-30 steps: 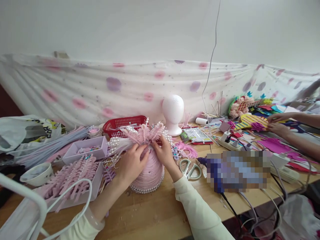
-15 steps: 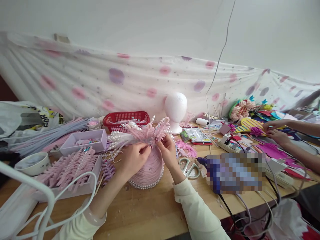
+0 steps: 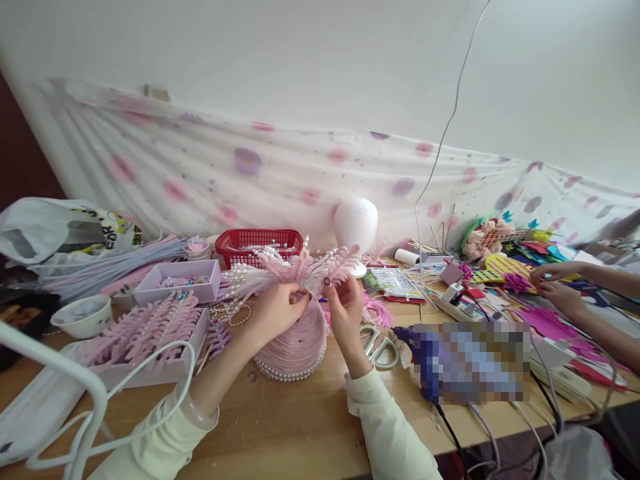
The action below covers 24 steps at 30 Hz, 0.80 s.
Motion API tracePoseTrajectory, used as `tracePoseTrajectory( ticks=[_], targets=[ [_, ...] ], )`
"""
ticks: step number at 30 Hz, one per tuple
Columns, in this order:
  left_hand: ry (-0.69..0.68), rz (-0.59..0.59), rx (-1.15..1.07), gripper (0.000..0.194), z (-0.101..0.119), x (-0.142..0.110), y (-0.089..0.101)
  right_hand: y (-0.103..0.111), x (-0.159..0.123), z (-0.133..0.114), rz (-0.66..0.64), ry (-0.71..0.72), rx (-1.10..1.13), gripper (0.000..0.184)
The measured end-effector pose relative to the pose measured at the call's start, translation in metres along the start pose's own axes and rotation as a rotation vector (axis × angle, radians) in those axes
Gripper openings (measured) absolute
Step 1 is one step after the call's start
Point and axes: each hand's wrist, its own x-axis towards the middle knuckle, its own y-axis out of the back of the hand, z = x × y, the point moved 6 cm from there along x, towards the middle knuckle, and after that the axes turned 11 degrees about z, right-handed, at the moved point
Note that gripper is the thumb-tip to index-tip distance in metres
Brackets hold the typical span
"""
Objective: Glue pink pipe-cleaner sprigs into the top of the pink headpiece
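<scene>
In the middle of the table is a pink fuzzy headpiece (image 3: 293, 347) made of coiled chenille stems, with a pearl string round its lower rim. Pink feather-shaped sprigs and white pearl sprays (image 3: 245, 278) fan out at its top. My left hand (image 3: 281, 308) is closed, its fingertips pinching at the base of the sprigs. My right hand (image 3: 347, 313) pinches a pink leaf-shaped sprig (image 3: 345, 261) on the right side of the fan. Fingers hide the exact points of contact. Silver-handled scissors (image 3: 383, 350) lie right of the headpiece.
A white foam head (image 3: 356, 223) and a red basket (image 3: 235, 239) stand behind. On the left are a lilac box (image 3: 175, 283), a box of pink sprigs (image 3: 145, 333) and a white bowl (image 3: 83, 317). Rightward lie a blue glue gun (image 3: 425, 363), power strips, cables and a co-worker's hands (image 3: 560, 287).
The view has shifted slightly up and left. My right hand has moved a little outward with the right-hand sprig, which leans further right. My left hand stays near the base.
</scene>
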Motion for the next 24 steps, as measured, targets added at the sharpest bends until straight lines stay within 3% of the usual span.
tracePoseTrajectory(
  ticks=[4,11,24],
  targets=[
    [-0.059,0.038,0.080,0.032,-0.005,-0.009,0.003,-0.012,-0.002,0.018,-0.141,-0.075,-0.008,0.006],
    [-0.088,0.044,0.063,0.036,-0.011,-0.015,0.001,-0.015,-0.002,0.024,-0.062,-0.099,0.072,0.006],
    [-0.093,0.049,0.077,0.036,-0.012,-0.015,0.000,-0.019,-0.003,0.024,-0.105,-0.074,0.039,0.002]
  ],
)
